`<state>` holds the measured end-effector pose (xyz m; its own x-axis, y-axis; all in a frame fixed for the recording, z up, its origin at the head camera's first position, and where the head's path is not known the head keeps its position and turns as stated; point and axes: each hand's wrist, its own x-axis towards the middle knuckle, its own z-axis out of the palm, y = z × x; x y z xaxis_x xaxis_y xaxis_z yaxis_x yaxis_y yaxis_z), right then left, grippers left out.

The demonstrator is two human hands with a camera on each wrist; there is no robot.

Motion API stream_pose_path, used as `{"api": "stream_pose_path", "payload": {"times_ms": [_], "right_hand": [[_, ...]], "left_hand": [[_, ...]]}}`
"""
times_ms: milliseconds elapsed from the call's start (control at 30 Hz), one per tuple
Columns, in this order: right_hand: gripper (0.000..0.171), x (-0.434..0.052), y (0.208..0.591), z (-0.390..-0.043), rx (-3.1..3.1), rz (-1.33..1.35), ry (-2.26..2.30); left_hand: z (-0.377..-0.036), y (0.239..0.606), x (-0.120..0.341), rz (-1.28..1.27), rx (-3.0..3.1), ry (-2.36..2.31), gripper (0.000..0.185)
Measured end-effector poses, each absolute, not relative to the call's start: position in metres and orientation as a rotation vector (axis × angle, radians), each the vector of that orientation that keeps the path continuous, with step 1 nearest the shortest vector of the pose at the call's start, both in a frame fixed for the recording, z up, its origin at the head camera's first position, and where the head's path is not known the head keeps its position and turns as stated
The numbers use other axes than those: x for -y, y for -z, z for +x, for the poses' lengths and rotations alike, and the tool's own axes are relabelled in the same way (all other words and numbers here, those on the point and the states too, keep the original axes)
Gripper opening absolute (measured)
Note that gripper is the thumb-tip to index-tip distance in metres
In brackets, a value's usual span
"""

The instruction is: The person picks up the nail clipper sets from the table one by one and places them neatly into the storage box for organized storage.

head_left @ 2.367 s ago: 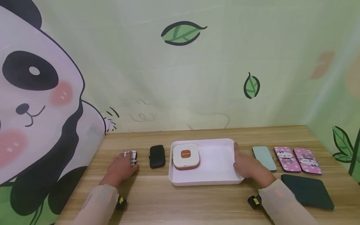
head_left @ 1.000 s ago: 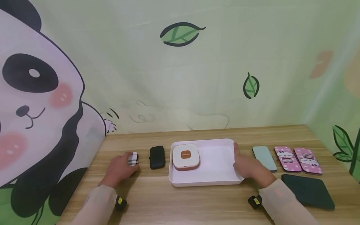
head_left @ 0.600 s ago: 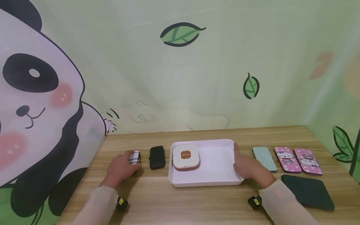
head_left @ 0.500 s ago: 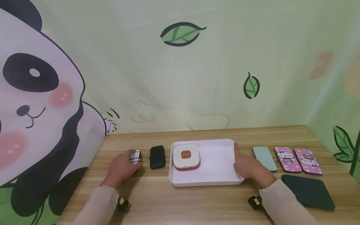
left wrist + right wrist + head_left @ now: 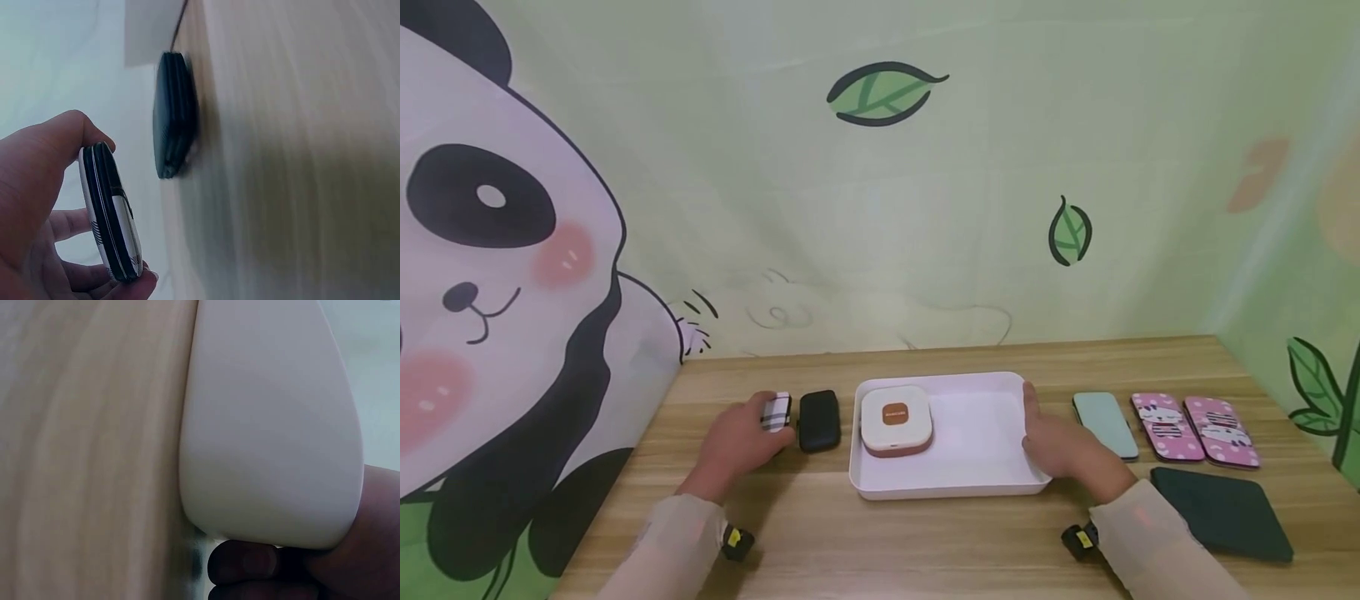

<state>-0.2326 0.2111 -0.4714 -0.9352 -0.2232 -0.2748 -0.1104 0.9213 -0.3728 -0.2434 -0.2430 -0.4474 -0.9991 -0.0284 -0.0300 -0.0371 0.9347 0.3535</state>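
My left hand holds a small black-and-white plaid case by its edges, thumb on one side and fingers on the other. In the left wrist view this plaid case shows a dark seam and appears raised off the table. Just right of it lies a black case. My right hand grips the right end of a white tray, one finger stretched along the wall. The right wrist view shows curled fingers against the tray's end. A cream square case with a brown label sits in the tray's left part.
To the right of the tray lie a mint-green case and two pink patterned cases. A dark flat case lies nearer, beside the right forearm. A printed cloth backdrop rises behind the wooden table.
My left hand has moved right with the plaid case, which now stands close beside the black case. The right hand and the tray have stayed in place.
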Motion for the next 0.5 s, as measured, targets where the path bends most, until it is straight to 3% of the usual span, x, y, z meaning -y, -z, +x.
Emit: {"api": "stream_pose_path", "payload": {"times_ms": [500], "right_hand": [[0.084,-0.210,0.468,-0.231,-2.758,-0.233,0.525]], "left_hand": [[-0.242,0.423,0.199,0.006,-3.039,-0.586,0.075]]}}
